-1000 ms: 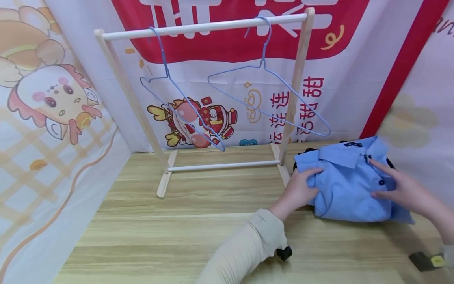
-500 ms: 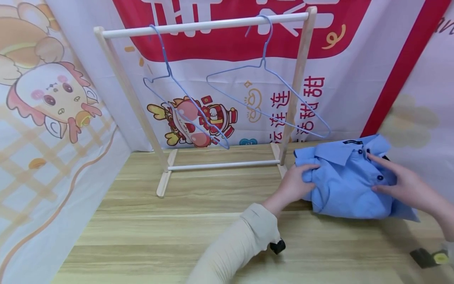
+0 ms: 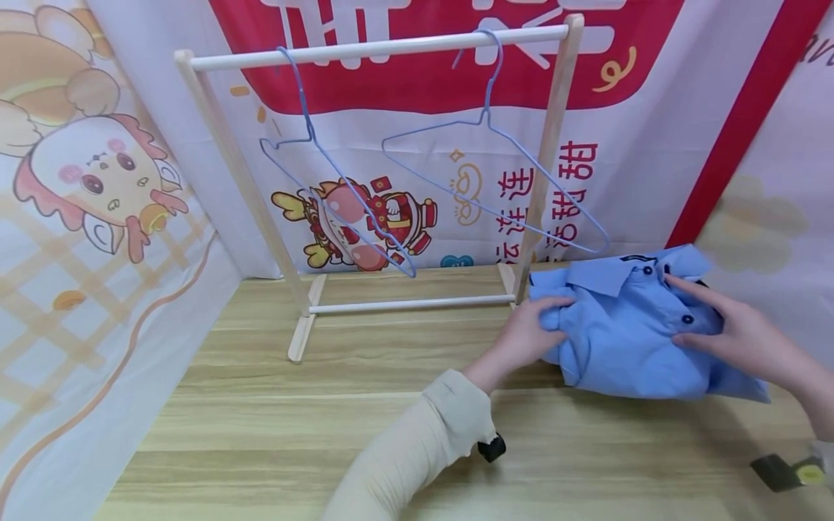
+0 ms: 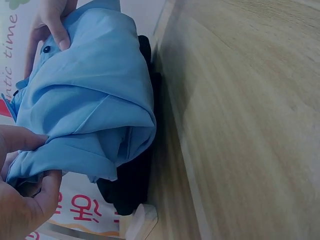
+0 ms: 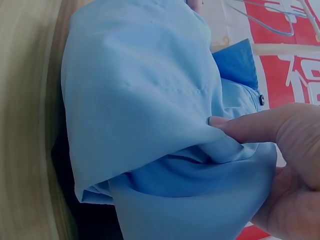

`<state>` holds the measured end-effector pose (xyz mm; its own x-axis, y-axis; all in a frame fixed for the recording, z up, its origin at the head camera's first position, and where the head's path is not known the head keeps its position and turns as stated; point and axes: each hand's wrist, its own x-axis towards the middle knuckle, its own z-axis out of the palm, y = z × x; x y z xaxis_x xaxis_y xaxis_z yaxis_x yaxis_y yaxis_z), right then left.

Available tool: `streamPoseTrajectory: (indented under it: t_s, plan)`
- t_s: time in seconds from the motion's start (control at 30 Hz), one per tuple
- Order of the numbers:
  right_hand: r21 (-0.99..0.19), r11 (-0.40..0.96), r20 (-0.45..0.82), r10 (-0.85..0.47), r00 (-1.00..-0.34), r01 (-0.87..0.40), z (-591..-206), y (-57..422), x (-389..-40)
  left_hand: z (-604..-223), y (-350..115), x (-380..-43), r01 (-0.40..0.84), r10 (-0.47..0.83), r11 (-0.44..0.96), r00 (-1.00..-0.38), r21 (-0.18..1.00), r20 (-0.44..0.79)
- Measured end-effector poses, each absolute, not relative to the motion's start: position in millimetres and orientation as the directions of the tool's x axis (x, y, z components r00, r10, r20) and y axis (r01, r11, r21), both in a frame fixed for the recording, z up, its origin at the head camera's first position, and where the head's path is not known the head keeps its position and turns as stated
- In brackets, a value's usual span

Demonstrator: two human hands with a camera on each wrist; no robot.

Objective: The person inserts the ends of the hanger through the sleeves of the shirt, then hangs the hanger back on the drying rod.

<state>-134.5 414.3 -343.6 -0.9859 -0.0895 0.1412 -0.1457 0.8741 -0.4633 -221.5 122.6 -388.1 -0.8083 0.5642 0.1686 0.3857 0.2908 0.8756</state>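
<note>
A folded light blue shirt with dark buttons and a collar is held between both hands at the right of the head view. My left hand pinches its left side; in the left wrist view the thumb and fingers close on a fold of cloth. My right hand grips the right side near the button front, and its thumb presses into the fabric in the right wrist view. Beneath the shirt lies a black cloth item, mostly hidden.
A wooden rack with a white top bar stands behind to the left. Two blue wire hangers, one left and one right, hang from it. Printed curtains back the wooden table.
Both hands and the blue shirt have shifted slightly left and up in the head view. The black cloth beside the shirt has become mostly covered there.
</note>
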Motion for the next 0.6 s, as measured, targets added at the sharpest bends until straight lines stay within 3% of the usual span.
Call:
streamPoseTrajectory:
  t_s: [0.33,0.6]
  plan:
    - [-0.507,0.847,0.129,-0.11,-0.986,-0.161,-337.8,400.9,-136.4,-381.5,103.4,-217.4,0.362,0.563,0.285,-0.812,0.888,0.15]
    - [-0.539,0.807,0.195,-0.158,-0.968,-0.24,-339.1,388.1,-137.1,-383.7,86.8,-214.8,0.318,0.555,0.275,-0.823,0.908,0.12]
